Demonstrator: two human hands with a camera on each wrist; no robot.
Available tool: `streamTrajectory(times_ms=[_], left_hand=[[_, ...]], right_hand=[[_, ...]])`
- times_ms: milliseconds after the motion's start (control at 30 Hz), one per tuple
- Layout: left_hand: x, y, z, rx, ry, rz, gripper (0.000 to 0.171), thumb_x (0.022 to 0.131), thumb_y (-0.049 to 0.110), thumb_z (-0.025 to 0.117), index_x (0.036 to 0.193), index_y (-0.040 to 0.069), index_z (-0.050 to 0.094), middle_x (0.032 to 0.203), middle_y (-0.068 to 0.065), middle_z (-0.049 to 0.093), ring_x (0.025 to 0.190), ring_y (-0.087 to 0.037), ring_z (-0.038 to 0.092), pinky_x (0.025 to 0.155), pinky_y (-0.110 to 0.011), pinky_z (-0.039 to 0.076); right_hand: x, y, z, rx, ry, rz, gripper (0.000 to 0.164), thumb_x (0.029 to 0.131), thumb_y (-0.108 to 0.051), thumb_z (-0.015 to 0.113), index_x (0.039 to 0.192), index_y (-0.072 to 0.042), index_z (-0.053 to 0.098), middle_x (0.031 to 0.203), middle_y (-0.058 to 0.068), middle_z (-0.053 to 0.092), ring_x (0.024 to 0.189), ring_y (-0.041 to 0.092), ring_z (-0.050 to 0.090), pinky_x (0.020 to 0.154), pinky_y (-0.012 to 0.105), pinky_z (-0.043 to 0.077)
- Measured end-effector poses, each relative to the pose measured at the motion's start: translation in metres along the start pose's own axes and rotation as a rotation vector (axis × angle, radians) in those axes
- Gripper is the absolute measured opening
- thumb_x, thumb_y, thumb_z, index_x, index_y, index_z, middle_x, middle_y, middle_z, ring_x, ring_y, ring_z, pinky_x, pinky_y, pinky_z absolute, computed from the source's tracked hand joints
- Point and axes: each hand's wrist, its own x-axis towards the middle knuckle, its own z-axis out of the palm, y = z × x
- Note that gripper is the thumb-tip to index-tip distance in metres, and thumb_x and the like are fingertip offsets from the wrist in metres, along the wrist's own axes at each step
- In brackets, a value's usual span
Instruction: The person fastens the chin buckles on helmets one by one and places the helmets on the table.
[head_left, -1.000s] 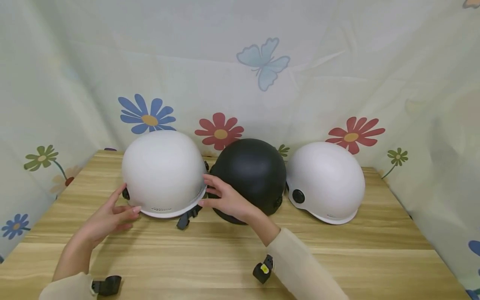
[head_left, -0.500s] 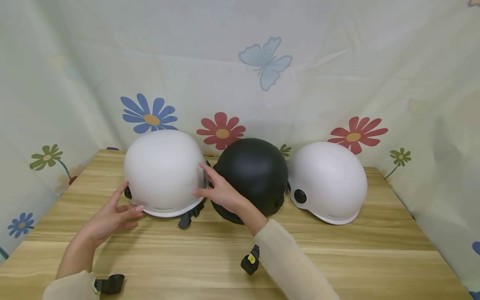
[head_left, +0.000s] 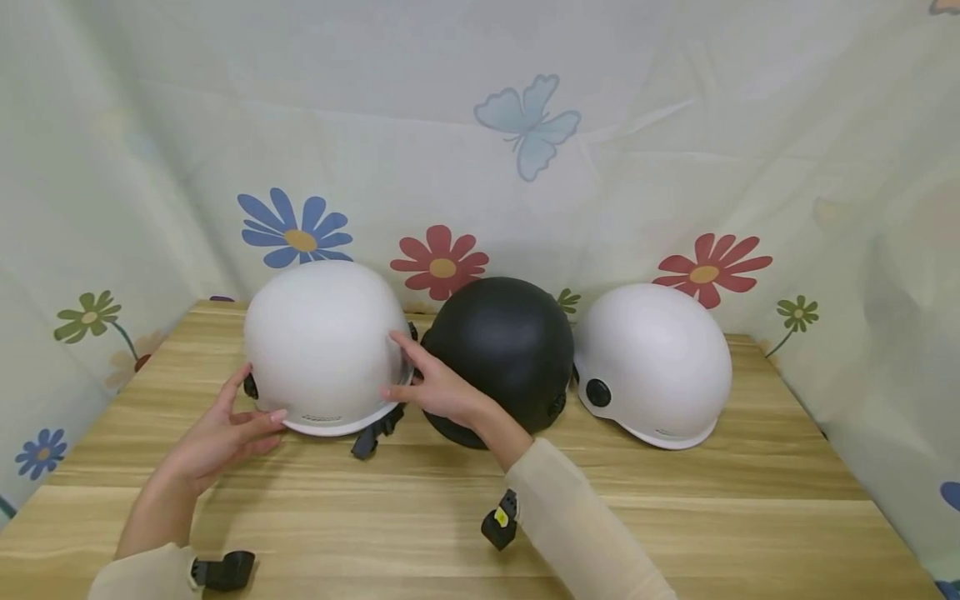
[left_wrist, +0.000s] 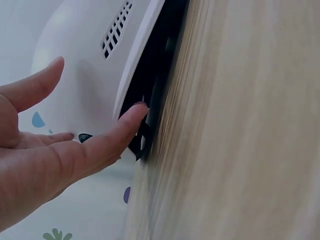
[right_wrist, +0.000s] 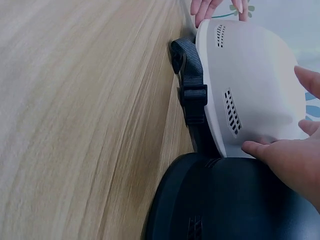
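A white helmet [head_left: 322, 333] stands at the left of the wooden table, between my two hands. My left hand [head_left: 225, 442] is at its left side near a black round fitting [head_left: 251, 386]; in the left wrist view one finger of that hand [left_wrist: 55, 155] reaches to the helmet's lower rim. My right hand [head_left: 446, 390] has its thumb and fingers spread against the right side of the white helmet [right_wrist: 260, 75]. A black strap with a buckle [right_wrist: 193, 94] hangs out below the rim. The helmet's inside is hidden.
Close on the right stands a black helmet [head_left: 506, 350], partly behind my right hand and forearm. Beyond it is a second white helmet [head_left: 656, 358] with a black round side fitting. A flower-printed cloth [head_left: 360, 125] hangs behind the wooden table [head_left: 375, 525].
My right hand has shifted left and slightly up, further over the white helmet's right side. My left hand has stayed nearly still, and the helmets stand where they were.
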Motion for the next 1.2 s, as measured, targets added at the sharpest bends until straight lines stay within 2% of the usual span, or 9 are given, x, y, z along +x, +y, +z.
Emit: streamTrajectory(times_ms=[233,367,467,667,767,867,1033,1200], left_hand=[[0.001,0.000,0.001,-0.081,0.037,-0.002,0.098,0.091,0.008,0.056,0.140,0.024,-0.027,0.122,-0.034,0.020,0.089,-0.012,0.057,0.081,-0.031,0.049],[0.001,0.001,0.001,-0.176,0.077,0.013,0.101,0.088,0.001,0.058,0.142,0.028,-0.023,0.109,-0.025,0.028,0.083,-0.015,0.060,0.081,-0.033,0.050],[0.001,0.002,0.003,-0.196,0.116,0.032,0.102,0.086,-0.001,0.061,0.143,0.029,-0.018,0.101,-0.018,0.030,0.080,-0.016,0.059,0.079,-0.033,0.050],[0.000,0.006,0.009,-0.131,0.185,0.095,0.099,0.084,0.003,0.065,0.146,0.033,-0.007,0.114,-0.023,0.019,0.083,-0.012,0.056,0.078,-0.029,0.050],[-0.002,0.010,0.012,-0.140,0.222,0.121,0.096,0.083,0.005,0.066,0.146,0.035,-0.001,0.122,-0.027,0.016,0.084,-0.009,0.056,0.077,-0.026,0.050],[-0.004,0.016,0.015,-0.183,0.274,0.141,0.093,0.082,0.005,0.067,0.146,0.036,0.007,0.124,-0.024,0.019,0.083,-0.007,0.054,0.072,-0.021,0.050],[-0.008,0.024,0.020,-0.256,0.366,0.227,0.086,0.079,0.003,0.069,0.144,0.029,0.018,0.115,-0.011,0.037,0.088,-0.005,0.053,0.069,-0.016,0.049],[-0.010,0.032,0.027,-0.376,0.392,0.358,0.078,0.078,-0.005,0.067,0.140,0.023,0.028,0.110,-0.004,0.040,0.092,-0.009,0.053,0.071,-0.017,0.049]], right_hand=[[-0.001,-0.001,0.001,-0.034,-0.031,-0.006,0.079,0.085,-0.016,0.066,0.146,-0.029,0.016,0.150,-0.005,0.010,0.136,0.015,0.014,0.106,0.042,0.023],[0.000,0.000,0.003,-0.061,-0.026,-0.012,0.079,0.085,-0.018,0.066,0.146,-0.029,0.016,0.150,-0.005,0.012,0.136,0.016,0.015,0.106,0.042,0.023],[0.000,-0.001,0.005,-0.053,-0.017,-0.012,0.080,0.085,-0.017,0.066,0.146,-0.029,0.017,0.150,-0.006,0.012,0.136,0.017,0.016,0.106,0.042,0.023],[-0.001,-0.001,0.007,-0.001,0.005,-0.010,0.080,0.084,-0.014,0.067,0.146,-0.027,0.018,0.150,-0.004,0.012,0.135,0.022,0.018,0.106,0.044,0.022],[-0.002,-0.001,0.007,0.021,0.019,-0.005,0.080,0.083,-0.013,0.067,0.146,-0.026,0.018,0.149,-0.003,0.012,0.135,0.024,0.021,0.105,0.044,0.025],[-0.003,-0.003,0.008,0.038,0.032,0.008,0.081,0.083,-0.014,0.068,0.146,-0.028,0.018,0.149,-0.005,0.012,0.133,0.023,0.024,0.101,0.040,0.032],[-0.005,-0.007,0.009,0.066,0.041,0.005,0.083,0.082,-0.015,0.069,0.145,-0.033,0.018,0.148,-0.011,0.014,0.132,0.019,0.028,0.096,0.037,0.038],[-0.008,-0.008,0.010,0.145,0.013,-0.003,0.084,0.082,-0.011,0.068,0.145,-0.033,0.017,0.148,-0.009,0.015,0.133,0.022,0.026,0.097,0.038,0.038]])
